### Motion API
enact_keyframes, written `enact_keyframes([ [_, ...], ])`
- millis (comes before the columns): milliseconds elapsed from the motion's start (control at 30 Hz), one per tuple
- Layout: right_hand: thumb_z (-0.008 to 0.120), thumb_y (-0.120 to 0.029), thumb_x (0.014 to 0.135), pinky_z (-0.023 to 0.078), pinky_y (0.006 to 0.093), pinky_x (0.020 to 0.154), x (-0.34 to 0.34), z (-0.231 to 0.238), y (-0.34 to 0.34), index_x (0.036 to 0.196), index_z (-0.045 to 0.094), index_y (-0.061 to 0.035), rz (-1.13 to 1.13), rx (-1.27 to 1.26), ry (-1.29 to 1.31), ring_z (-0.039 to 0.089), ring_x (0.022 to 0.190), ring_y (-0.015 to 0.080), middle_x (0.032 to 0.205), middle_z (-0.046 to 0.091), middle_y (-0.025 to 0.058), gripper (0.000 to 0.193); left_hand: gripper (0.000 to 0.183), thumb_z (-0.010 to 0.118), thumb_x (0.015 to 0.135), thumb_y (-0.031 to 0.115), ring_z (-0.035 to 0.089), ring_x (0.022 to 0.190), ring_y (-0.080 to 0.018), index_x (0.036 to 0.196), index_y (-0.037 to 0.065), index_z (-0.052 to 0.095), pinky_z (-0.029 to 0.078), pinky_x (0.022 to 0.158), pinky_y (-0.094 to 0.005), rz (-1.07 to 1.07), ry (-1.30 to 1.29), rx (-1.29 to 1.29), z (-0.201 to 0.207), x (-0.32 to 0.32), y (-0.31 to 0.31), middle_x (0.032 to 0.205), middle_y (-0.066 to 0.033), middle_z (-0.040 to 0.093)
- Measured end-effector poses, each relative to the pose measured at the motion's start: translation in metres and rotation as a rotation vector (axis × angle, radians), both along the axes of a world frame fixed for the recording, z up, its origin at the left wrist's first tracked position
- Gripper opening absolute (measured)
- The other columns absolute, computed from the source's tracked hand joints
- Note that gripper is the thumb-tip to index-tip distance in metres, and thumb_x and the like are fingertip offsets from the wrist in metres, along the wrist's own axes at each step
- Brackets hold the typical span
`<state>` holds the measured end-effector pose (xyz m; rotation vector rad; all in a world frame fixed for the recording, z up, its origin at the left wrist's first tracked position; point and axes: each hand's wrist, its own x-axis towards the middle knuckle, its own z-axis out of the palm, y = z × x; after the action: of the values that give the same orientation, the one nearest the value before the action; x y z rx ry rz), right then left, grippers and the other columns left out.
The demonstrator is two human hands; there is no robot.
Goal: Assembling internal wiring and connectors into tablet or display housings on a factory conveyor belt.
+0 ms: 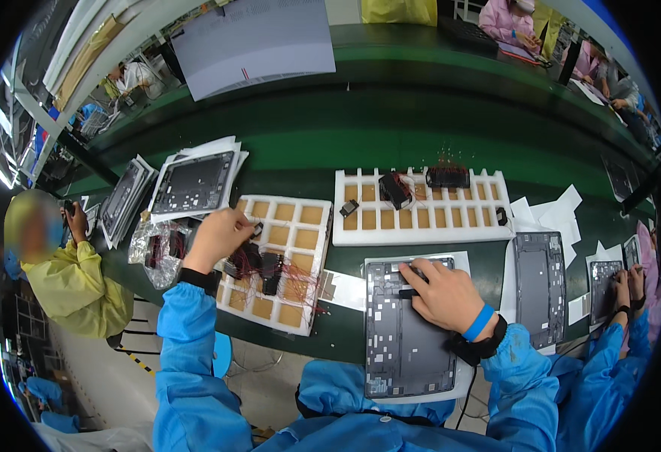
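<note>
My left hand (221, 237) is over the upper left of a white foam tray with tan-bottomed cells (306, 239). Its thumb and fingertips are pinched on a small black component (257, 229). Black modules with thin red wires (272, 273) lie in a tangle in the tray, just below that hand. My right hand (447, 296) rests with stretched fingers on the upper part of a dark tablet back housing (409, 346), near its top edge. A small black piece (406, 294) lies beside the fingertips; whether they grip it is unclear. The housing sits on a white sheet (462, 264).
A second foam tray (421, 235) behind holds wired black modules (448, 178). Stacked housings (193, 183) stand left beside a clear plastic bag (155, 252). Another housing (539, 290) lies right. Co-workers sit on both sides; a monitor (255, 49) stands at the back.
</note>
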<state>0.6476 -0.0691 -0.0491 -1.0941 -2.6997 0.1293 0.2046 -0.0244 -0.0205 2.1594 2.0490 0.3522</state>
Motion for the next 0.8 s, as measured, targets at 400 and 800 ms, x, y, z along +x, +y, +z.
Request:
enact_keyframes([
  [400, 0.062, 0.005, 0.065, 0.05, 0.0391, 0.073, 0.039, 0.066, -0.031, 0.104, 0.069, -0.005, -0.14, -0.072, 0.414, 0.064, 0.084, 0.0293, 0.098, 0.067, 0.0117, 0.041, 0.018, 0.068, 0.091, 0.01, 0.065, 0.07, -0.015, 0.102, -0.004, 0.068, 0.051, 0.065, -0.0281, 0.128, -0.361, 0.142, 0.056, 0.058, -0.039, 0.082, -0.0084, 0.07],
  [800, 0.081, -0.014, 0.076, 0.048, 0.0284, 0.052, 0.027, 0.064, -0.06, 0.117, 0.072, -0.0101, -0.032, -0.012, 0.414, 0.062, 0.058, 0.0186, 0.104, 0.07, 0.0071, 0.042, 0.019, 0.069, 0.086, -0.001, 0.064, 0.082, -0.0342, 0.105, -0.001, 0.066, 0.053, 0.071, -0.039, -0.614, -0.667, -0.011, 0.034, 0.24, -0.098, 0.09, -0.0146, 0.065],
])
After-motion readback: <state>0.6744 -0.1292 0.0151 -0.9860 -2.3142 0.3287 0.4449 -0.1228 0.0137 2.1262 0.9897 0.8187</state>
